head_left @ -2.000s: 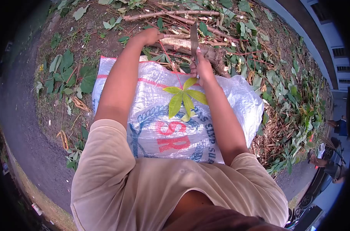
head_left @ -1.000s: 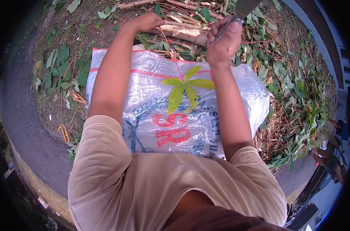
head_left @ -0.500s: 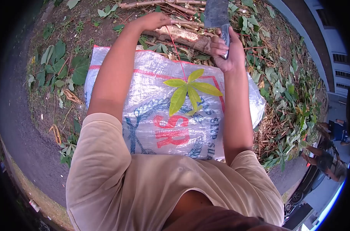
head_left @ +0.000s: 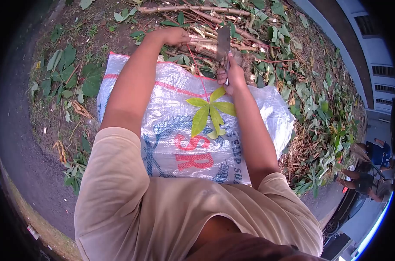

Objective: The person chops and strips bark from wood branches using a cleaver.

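My left hand is closed round the end of a thin cut plant stem that points right over a thick log. From beside this hand a red leaf stalk runs down to a yellow-green, several-lobed leaf. Gripped in my right hand is a cleaver with a broad dark blade, upright in view and overlapping the stem and log. Below both hands, a white woven plastic sack with red and blue print spreads over my lap.
Longer cut branches lie beyond the log. Leafy cuttings and wood chips cover the ground to the right. Broad green leaves lie at left beside a paved strip. Two people are at the far right near a dark car.
My right hand has brought the cleaver down and left, from raised at the right to over the stem and log. My left hand keeps its grip, slightly lower in view.
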### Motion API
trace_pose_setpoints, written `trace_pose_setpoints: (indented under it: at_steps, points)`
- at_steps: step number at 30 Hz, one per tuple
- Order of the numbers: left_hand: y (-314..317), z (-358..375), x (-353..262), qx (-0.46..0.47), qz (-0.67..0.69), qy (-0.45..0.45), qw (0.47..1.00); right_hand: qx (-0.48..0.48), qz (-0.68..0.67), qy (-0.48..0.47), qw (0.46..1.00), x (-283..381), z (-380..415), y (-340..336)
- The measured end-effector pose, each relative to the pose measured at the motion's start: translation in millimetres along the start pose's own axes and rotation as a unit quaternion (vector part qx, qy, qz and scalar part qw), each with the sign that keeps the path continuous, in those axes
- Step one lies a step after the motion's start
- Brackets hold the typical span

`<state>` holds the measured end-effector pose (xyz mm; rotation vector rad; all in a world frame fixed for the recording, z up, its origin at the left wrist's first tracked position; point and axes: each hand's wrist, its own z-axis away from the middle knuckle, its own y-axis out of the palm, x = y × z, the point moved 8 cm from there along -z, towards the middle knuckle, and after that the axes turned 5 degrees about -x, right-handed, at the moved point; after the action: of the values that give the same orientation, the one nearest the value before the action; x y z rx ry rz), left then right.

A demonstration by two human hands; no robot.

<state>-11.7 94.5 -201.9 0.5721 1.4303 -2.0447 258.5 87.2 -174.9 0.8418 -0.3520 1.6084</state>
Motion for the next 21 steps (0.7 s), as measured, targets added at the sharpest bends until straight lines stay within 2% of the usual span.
trace_pose_setpoints:
  at_steps: [2,4,6,7,8,9,10,11,13,15,16,17,18,19,20,21]
  points:
    - [9,5,5,0.027,0.008,-0.006,1.000,0.030,-0.062,0.033,0.997,18,9,1]
    - [5,3,-7,0.004,-0.011,0.018,1.000,0.114,-0.169,0.035,0.978,56,29,9]
    - [3,3,-7,-0.022,-0.021,0.007,1.000,0.157,-0.168,-0.074,0.970,116,73,22]
    - [5,2,-7,-0.011,-0.004,0.020,1.000,0.169,-0.141,-0.162,0.962,148,96,27]
    - [6,4,-8,0.002,0.010,0.033,0.999,0.180,-0.115,-0.250,0.944,178,119,32]
    - [2,10,-17,0.002,-0.048,0.034,0.998,0.208,-0.097,-0.323,0.918,203,141,39]
    - [2,10,-19,0.002,-0.047,0.035,0.998,0.236,-0.077,-0.395,0.885,221,160,45]
    - [1,10,-18,-0.010,-0.043,0.020,0.999,0.235,-0.076,-0.394,0.885,223,164,52]
    - [2,11,-18,-0.023,-0.038,0.004,0.999,0.098,-0.052,-0.618,0.778,234,190,55]
    - [-2,12,-21,-0.035,-0.102,0.009,0.994,0.050,-0.049,-0.664,0.744,188,143,49]
    - [-2,16,-26,-0.037,-0.104,0.010,0.994,0.013,0.015,-0.616,0.787,142,102,45]
    - [-3,21,-33,-0.041,-0.128,0.009,0.991,-0.052,0.176,-0.501,0.846,89,47,28]
    - [-9,23,-38,-0.050,-0.153,0.008,0.987,-0.054,0.301,-0.264,0.915,29,-3,11]
    - [-14,18,-32,-0.092,-0.184,0.012,0.978,0.016,0.247,-0.082,0.965,-15,-7,9]
    - [-18,16,-26,-0.098,-0.189,0.011,0.977,0.021,0.247,-0.089,0.965,-11,-1,14]
    - [-23,14,-21,-0.118,-0.183,0.016,0.976,0.011,0.179,-0.048,0.983,-10,3,14]
